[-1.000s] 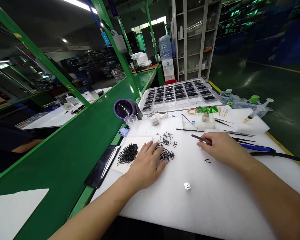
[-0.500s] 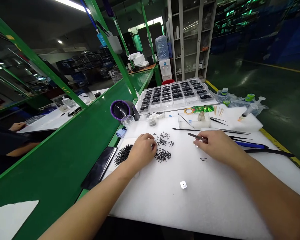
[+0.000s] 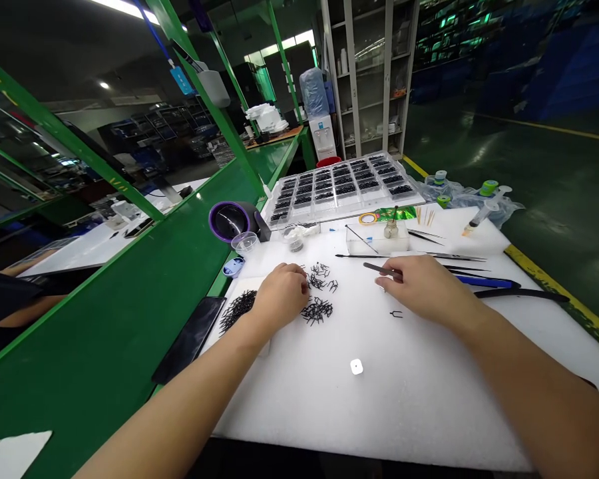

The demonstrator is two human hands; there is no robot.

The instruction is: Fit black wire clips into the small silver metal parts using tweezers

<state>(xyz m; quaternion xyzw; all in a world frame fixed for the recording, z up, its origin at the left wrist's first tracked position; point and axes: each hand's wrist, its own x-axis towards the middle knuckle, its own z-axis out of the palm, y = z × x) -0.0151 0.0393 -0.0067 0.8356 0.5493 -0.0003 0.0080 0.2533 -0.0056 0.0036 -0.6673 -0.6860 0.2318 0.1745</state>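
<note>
My left hand [image 3: 282,296] is closed, its fingers curled down beside several small black forked pieces [image 3: 318,310]. What its fingertips hold, if anything, is hidden. A denser heap of black pieces [image 3: 238,309] lies to its left, partly behind the wrist. My right hand [image 3: 414,283] pinches dark tweezers [image 3: 379,269], which point left above the white work surface [image 3: 409,399]. Just below that hand lies a single black forked piece [image 3: 396,314]. Nearer to me is a small white square piece [image 3: 356,366] with a dark dot in it.
A clear compartment tray [image 3: 344,186] of black parts stands at the back. Behind my right hand are a small glass jar [image 3: 391,229], more tweezers [image 3: 424,236] and blue-handled pliers [image 3: 486,282]. A purple-rimmed device [image 3: 232,221] and a dark flat pouch [image 3: 190,339] lie left.
The whole view has shifted slightly, so things appear further left. Both hands stay in nearly the same places over the work surface, and the tweezers remain in my right hand.
</note>
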